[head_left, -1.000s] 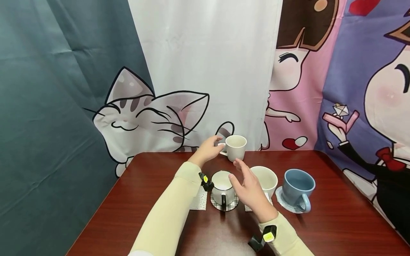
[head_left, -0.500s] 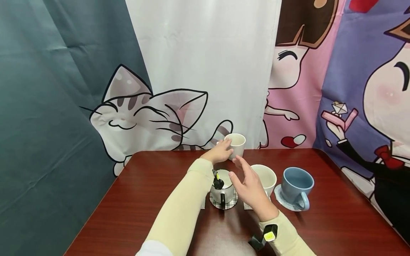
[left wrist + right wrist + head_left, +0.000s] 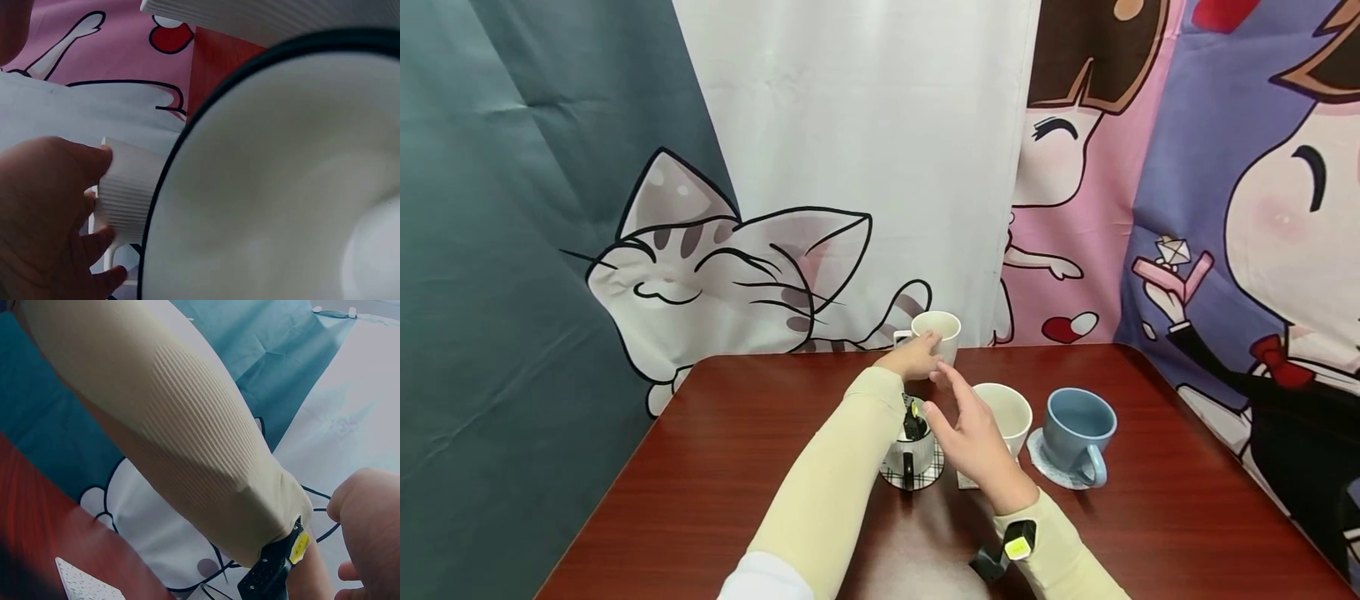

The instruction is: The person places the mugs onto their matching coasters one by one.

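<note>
A red-brown desk [image 3: 715,467] spans the lower view. Over it, the right hand [image 3: 973,442] is loose and free, thumb apart; the left hand [image 3: 913,359] has its fingers at a ribbed white mug [image 3: 947,335] near the back edge, though whether it grips cannot be told. Nearer, a blue mug [image 3: 1071,433] and a black-rimmed mug [image 3: 895,458] stand on round coasters [image 3: 1043,467].

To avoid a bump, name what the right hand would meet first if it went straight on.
Most likely the left hand, which lies just beyond the right hand's fingertips in the head view, at the far white mug; depth there is unclear.
</note>
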{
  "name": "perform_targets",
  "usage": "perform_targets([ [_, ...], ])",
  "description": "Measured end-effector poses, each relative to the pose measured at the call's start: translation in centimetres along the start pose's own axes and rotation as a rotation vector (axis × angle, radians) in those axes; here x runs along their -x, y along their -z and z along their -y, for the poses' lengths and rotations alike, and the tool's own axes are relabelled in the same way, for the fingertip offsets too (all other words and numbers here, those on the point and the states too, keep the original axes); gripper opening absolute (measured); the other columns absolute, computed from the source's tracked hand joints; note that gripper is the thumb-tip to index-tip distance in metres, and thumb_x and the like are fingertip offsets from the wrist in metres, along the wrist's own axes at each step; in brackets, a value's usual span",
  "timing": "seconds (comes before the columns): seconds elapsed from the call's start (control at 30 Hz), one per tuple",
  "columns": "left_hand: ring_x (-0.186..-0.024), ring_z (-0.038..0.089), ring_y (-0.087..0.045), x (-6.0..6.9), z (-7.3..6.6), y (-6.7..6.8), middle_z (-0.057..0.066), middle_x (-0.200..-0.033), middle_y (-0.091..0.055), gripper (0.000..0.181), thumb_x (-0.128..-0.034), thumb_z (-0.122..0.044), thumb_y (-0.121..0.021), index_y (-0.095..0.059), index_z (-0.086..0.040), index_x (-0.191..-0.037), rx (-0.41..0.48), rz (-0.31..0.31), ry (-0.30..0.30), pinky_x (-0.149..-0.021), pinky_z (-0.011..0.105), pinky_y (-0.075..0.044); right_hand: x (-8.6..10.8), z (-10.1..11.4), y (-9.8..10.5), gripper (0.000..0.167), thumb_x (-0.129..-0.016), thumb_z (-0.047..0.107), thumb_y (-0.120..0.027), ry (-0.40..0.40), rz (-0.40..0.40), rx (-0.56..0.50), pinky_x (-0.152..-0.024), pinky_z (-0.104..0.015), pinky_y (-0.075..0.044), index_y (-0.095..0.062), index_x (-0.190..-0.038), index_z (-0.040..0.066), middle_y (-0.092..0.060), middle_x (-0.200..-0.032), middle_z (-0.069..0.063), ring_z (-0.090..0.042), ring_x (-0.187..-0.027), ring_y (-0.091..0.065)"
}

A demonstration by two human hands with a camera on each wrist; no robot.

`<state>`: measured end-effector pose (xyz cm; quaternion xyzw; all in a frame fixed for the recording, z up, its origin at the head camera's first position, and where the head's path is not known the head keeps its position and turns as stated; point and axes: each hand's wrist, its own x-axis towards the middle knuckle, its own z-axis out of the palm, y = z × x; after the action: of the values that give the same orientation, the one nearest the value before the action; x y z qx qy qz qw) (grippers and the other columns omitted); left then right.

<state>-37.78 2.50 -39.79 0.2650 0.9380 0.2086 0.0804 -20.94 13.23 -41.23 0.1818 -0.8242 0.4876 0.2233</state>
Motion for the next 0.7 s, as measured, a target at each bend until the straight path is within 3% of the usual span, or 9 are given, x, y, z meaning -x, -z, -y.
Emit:
perform_targets([
  [0.13,-0.139,0.026,-0.047,-0.5,0.5,-0.1,0.013,-0.153,-0.047,0.053,-0.1021,-0.019,-0.055,-0.043,-0.005,-0.152,-0.035,-0.054,0.038,-0.115,0.040,-0.036,0.0,-0.1,-0.1,0.059,-0.094,0.009,-0.069,0.003,-0.002,-0.015,-0.107,-0.049,-0.043,-0.045,-0.148,0.001,-0.062,-0.136,-0.014,-0.030,-0.128,-0.057],
  [0.27,-0.140,0.026,-0.045,-0.7,1.1,0.0,0.012,-0.157,-0.042,0.052,-0.1026,-0.021,-0.054,-0.044,-0.006,-0.152,-0.112,-0.058,0.071,-0.115,0.040,-0.036,0.0,-0.1,-0.2,0.058,-0.095,0.010,-0.068,0.002,0.004,-0.023,-0.107,-0.049,-0.044,-0.045,-0.147,0.002,-0.062,-0.135,-0.014,-0.030,-0.127,-0.058],
  [0.37,-0.135,0.025,-0.050,-0.8,1.4,0.3,0.011,-0.152,-0.047,0.048,-0.1011,-0.019,-0.056,-0.050,-0.007,-0.148,-0.175,-0.062,0.053,-0.112,0.039,-0.039,-0.1,-0.3,-0.2,0.057,-0.095,0.010,-0.068,0.002,0.001,-0.020,-0.107,-0.050,-0.044,-0.045,-0.147,0.003,-0.063,-0.133,-0.014,-0.030,-0.127,-0.058],
  [0.53,-0.114,0.022,-0.062,-1.0,1.7,0.7,0.007,-0.128,-0.063,0.031,-0.0991,-0.011,-0.058,-0.064,-0.010,-0.130,-0.273,-0.107,0.031,-0.099,0.039,-0.049,-0.1,-0.4,-0.1,0.055,-0.096,0.010,-0.067,-0.016,0.008,-0.030,-0.106,-0.048,-0.045,-0.047,-0.146,0.007,-0.065,-0.130,-0.012,-0.028,-0.126,-0.059],
  [0.7,-0.112,0.021,-0.063,-1.3,2.0,0.8,0.007,-0.124,-0.066,0.028,-0.1008,-0.006,-0.054,-0.068,-0.012,-0.124,-0.269,-0.129,0.024,-0.099,0.038,-0.049,-0.1,-0.3,0.0,0.054,-0.096,0.011,-0.067,-0.035,0.011,-0.036,-0.107,-0.048,-0.044,-0.047,-0.146,0.007,-0.065,-0.130,-0.011,-0.027,-0.127,-0.059],
])
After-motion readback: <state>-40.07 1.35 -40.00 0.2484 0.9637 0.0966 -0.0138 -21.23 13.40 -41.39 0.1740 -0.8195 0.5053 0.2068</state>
